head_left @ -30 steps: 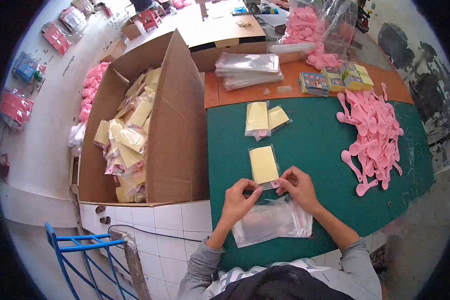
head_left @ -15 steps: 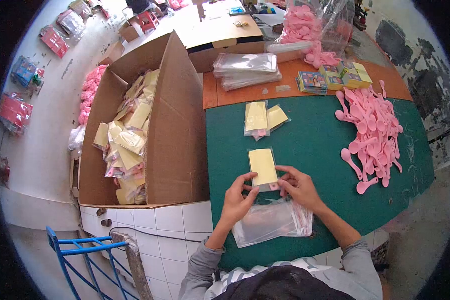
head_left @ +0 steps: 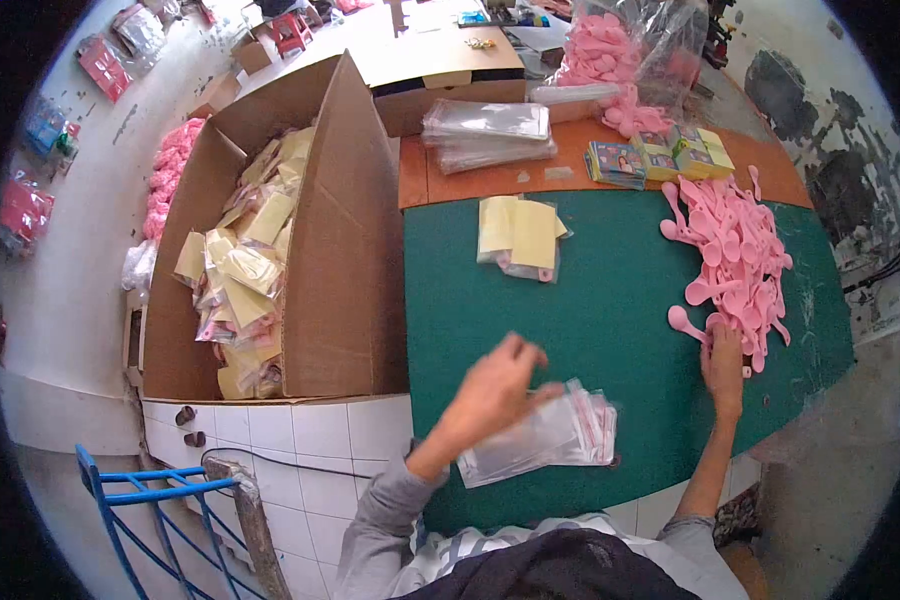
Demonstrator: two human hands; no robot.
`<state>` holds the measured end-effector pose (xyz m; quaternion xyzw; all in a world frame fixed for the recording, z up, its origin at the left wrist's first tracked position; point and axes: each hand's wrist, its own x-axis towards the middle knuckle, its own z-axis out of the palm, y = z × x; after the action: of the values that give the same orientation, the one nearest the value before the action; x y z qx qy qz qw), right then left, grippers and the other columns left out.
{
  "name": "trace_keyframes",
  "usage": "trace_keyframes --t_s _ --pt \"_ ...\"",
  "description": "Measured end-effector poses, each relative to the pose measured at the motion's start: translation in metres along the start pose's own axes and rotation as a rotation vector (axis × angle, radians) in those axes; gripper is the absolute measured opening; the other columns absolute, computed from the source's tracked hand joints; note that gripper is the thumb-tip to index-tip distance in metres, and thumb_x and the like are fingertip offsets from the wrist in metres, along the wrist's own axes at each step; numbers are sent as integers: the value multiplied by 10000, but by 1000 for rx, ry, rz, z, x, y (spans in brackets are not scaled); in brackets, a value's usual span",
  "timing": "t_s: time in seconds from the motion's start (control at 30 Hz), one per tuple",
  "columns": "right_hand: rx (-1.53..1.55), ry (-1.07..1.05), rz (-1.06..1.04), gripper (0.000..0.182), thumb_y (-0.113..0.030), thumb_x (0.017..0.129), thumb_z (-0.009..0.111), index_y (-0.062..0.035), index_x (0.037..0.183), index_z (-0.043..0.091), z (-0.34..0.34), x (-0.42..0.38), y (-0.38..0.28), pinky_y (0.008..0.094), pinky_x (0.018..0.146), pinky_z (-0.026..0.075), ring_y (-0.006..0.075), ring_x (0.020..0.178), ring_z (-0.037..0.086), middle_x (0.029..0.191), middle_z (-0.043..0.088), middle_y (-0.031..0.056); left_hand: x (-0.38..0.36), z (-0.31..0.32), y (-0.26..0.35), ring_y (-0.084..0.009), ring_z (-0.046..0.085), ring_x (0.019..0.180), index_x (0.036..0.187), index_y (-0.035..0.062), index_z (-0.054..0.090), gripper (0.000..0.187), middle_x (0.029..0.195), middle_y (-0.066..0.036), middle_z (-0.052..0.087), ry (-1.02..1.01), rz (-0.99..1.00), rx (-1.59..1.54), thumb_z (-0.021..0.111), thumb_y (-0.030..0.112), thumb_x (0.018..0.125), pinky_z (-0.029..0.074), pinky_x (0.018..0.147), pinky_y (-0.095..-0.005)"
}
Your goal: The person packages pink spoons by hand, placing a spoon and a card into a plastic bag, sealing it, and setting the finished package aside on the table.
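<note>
Clearly, our right hand (head_left: 723,372) is the nearer one to the spoons (head_left: 735,245), which lie heaped on the right side of the counter (head_left: 590,290). Most of the heap stretches ahead of our fingertips, away from our body, and those fingertips meet its near edge. One spoon (head_left: 679,318) sits at the heap's left fringe, its bowl to the left of our fingers and its handle slanting rightward and back towards them, so its long axis runs diagonally across our reach. Our right fingers point forward, only slightly bent and close together; we can't tell whether they have hold of a spoon, as the hand hides its own grip.

Well apart to the left, our left hand (head_left: 495,390) hangs by the clear bags (head_left: 530,450), blurred, half open with fingers loosely curled, and we see nothing in it. Beyond it lie the filled packs (head_left: 534,235).
</note>
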<state>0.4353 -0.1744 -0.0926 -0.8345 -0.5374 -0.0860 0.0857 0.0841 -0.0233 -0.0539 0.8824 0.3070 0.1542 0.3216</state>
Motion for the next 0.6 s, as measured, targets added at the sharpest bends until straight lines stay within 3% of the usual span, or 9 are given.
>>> trace_keyframes --t_s 0.1,0.2,0.3,0.43,0.57,0.6 --pt "-31 -2 -99 263 -31 797 562 0 1047 487 -21 3 -17 426 790 410 341 902 493 976 481 186 -18 26 3 -284 594 798 961 30 559 291 876 -128 543 -38 0 -59 702 187 762 493 692 -376" --pt "246 -27 18 209 -45 809 562 3 1009 523 -33 8 -45 399 766 411 333 865 497 938 466 180 -16 28 -5 -260 632 755 936 10 561 227 822 -108 616 -30 -25 -258 674 125 776 503 665 -356" --pt "448 83 -93 141 -54 833 568 -2 964 562 -52 7 -81 325 678 430 243 747 532 865 498 124 -14 18 -3 -247 663 782 924 -4 563 200 826 -113 662 -22 -50 -370 660 114 795 520 674 -327" --pt "1069 27 156 105 -68 839 611 -23 928 579 -75 -8 -126 222 536 408 62 617 497 701 543 6 -16 16 -3 -220 669 860 916 -8 571 153 865 -104 682 -52 -110 -419 640 88 818 530 720 -305" --pt "924 -148 -4 172 -64 796 661 -13 916 549 -75 -8 -137 216 552 442 69 629 531 704 554 28 -18 15 -6 -189 661 884 946 -4 533 165 886 -115 684 38 -57 -586 634 56 830 525 748 -308" --pt "942 -119 78 177 -62 801 658 -13 925 542 -75 -7 -142 220 551 449 71 630 539 710 561 32 -19 13 -8 -183 657 885 960 2 512 183 890 -122 682 12 -116 -688 633 52 833 523 753 -305"
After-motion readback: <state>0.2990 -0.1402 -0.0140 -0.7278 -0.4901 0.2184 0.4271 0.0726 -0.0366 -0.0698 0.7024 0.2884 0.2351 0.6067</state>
